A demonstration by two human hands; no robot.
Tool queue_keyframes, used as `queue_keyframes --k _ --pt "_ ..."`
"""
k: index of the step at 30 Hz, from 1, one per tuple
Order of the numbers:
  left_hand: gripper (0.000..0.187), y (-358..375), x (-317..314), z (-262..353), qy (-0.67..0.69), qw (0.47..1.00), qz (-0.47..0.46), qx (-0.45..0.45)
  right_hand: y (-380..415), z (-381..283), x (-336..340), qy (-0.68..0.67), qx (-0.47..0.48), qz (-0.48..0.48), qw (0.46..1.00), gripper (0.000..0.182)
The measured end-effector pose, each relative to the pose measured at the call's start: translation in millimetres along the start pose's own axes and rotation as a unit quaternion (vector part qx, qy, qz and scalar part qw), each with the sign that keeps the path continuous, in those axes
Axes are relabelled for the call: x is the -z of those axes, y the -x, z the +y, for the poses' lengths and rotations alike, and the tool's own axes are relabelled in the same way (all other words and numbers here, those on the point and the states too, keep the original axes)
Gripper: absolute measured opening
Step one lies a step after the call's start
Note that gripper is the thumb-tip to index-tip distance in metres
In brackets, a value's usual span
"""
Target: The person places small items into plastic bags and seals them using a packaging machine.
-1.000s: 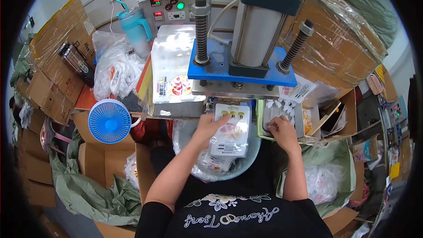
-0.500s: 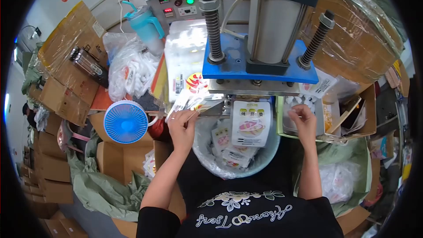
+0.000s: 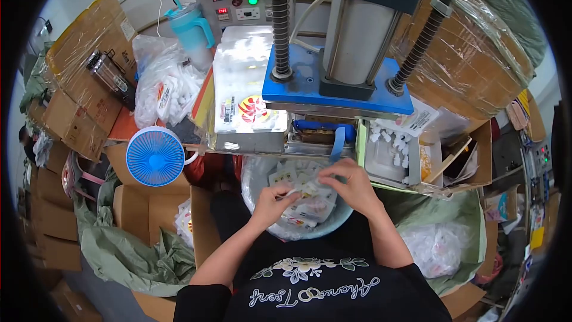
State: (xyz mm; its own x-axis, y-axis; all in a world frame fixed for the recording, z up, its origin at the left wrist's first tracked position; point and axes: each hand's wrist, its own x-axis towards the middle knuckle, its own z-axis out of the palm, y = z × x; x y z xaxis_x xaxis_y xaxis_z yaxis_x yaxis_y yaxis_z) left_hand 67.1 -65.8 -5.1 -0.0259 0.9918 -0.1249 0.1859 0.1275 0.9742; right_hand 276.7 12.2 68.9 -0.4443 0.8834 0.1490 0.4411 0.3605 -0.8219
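Both of my hands are over the lined tub (image 3: 345,217) of printed pouches (image 3: 313,207). My left hand (image 3: 274,203) is closed in a pinch on a small whitish piece, apparently a pouch edge. To its right, my right hand (image 3: 348,185) has thumb and fingers drawn together near the tub's upper rim; what they hold, if anything, is too small to tell. Above the tub stands the press with a blue plate (image 3: 310,80). A stack of flat pouches (image 3: 238,71) lies left of the press. White spouts (image 3: 387,143) fill a tray on the right.
A blue fan (image 3: 155,156) stands at the left edge of the bench, with a turquoise cup (image 3: 189,30) behind it. Open cardboard boxes (image 3: 152,211) are at lower left. A green-lined container (image 3: 444,238) with clear bags is at lower right.
Both hands have moved down and inward over the tub, from the pouch stack and the spout tray. The pouch hanging at the press is gone from there. The press plate looks higher above its base.
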Motion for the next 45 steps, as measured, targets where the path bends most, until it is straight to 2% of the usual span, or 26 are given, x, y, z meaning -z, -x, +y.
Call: queue_keyframes --k 3,5,7,9,11,12,14,16,18,20,21,23,24,26,28,29,32,33,34,35,36,37,39,42,44,45 --pt "0.022 -9 -2 -10 -0.001 0.999 -0.039 0.009 5 6 3 0.043 0.011 -0.044 0.998 0.019" --pt "0.024 -23 -6 -5 -0.022 0.999 -0.04 0.019 -3 2 10 -0.036 -0.01 0.087 0.995 0.025" --pt "0.026 -41 -15 4 0.064 0.996 0.025 0.062 -11 9 29 -0.01 -0.048 0.131 0.99 0.028" --pt "0.026 -53 -23 20 0.16 0.983 0.022 0.087 -13 25 52 0.018 -0.083 0.173 0.981 0.031" --pt "0.028 -62 -28 38 0.289 0.949 0.006 0.127 -14 50 72 0.191 -0.085 0.206 0.956 0.031" --pt "0.028 -66 -30 37 0.293 0.948 0.004 0.123 -16 56 77 0.196 -0.082 0.208 0.955 0.031" --pt "0.027 -78 -34 34 0.355 0.927 -0.011 0.119 -18 70 84 0.275 -0.015 0.203 0.94 0.033" --pt "0.026 -82 -37 31 0.355 0.927 -0.008 0.117 -21 81 81 0.259 -0.011 0.194 0.946 0.032" --pt "0.025 -81 -30 35 0.352 0.928 0.002 0.121 -22 86 71 0.364 0.051 0.176 0.913 0.028" --pt "0.024 -77 -12 51 0.215 0.973 -0.02 0.079 -20 85 60 0.341 0.054 0.17 0.923 0.03" --pt "0.023 -90 0 35 0.087 0.996 0.014 0.008 -18 81 56 0.338 0.016 0.158 0.928 0.031" --pt "0.025 -100 27 37 0.003 0.99 0.12 -0.079 -13 78 53 0.354 -0.048 0.116 0.927 0.033" --pt "0.033 -99 45 49 -0.165 0.965 0.182 -0.087 -11 76 52 0.349 -0.047 0.116 0.929 0.033" --pt "0.051 -104 64 40 -0.354 0.856 0.278 -0.256 -8 72 50 0.347 -0.086 0.107 0.928 0.033" --pt "0.067 -90 71 14 -0.455 0.842 0.215 -0.192 -7 75 52 0.333 -0.086 0.117 0.932 0.032" --pt "0.07 -78 69 5 -0.482 0.822 0.209 -0.218 -7 79 55 0.302 -0.086 0.122 0.941 0.032" --pt "0.061 -46 68 -1 -0.441 0.84 0.209 -0.237 -5 118 75 0.178 -0.023 0.129 0.975 0.033" --pt "0.061 -46 72 -3 -0.443 0.84 0.211 -0.233 -5 112 80 0.0 -0.115 0.128 0.985 0.031" --pt "0.056 -49 76 -4 -0.44 0.837 0.231 -0.23 -4 101 87 -0.176 -0.204 0.12 0.956 0.03" --pt "0.053 -52 80 -3 -0.435 0.834 0.252 -0.228 -2 94 92 -0.174 -0.204 0.114 0.957 0.03" --pt "0.04 -56 81 7 -0.401 0.838 0.271 -0.254 -2 87 97 -0.404 -0.184 0.122 0.888 0.028" --pt "0.033 -62 83 14 -0.391 0.842 0.276 -0.249 -3 85 102 -0.609 -0.156 0.122 0.768 0.027" --pt "0.027 -60 82 25 -0.377 0.845 0.29 -0.245 -1 100 107 -0.632 -0.136 0.139 0.75 0.031" --pt "0.016 -40 63 43 -0.271 0.902 0.256 -0.22 5 136 106 -0.671 -0.108 0.167 0.714 0.032" --pt "0.013 -18 37 57 -0.059 0.97 0.163 -0.172 6 132 98 -0.599 -0.133 0.165 0.772 0.03" --pt "0.013 -16 27 53 -0.05 0.972 0.153 -0.173 6 117 91 -0.561 -0.141 0.157 0.801 0.029"
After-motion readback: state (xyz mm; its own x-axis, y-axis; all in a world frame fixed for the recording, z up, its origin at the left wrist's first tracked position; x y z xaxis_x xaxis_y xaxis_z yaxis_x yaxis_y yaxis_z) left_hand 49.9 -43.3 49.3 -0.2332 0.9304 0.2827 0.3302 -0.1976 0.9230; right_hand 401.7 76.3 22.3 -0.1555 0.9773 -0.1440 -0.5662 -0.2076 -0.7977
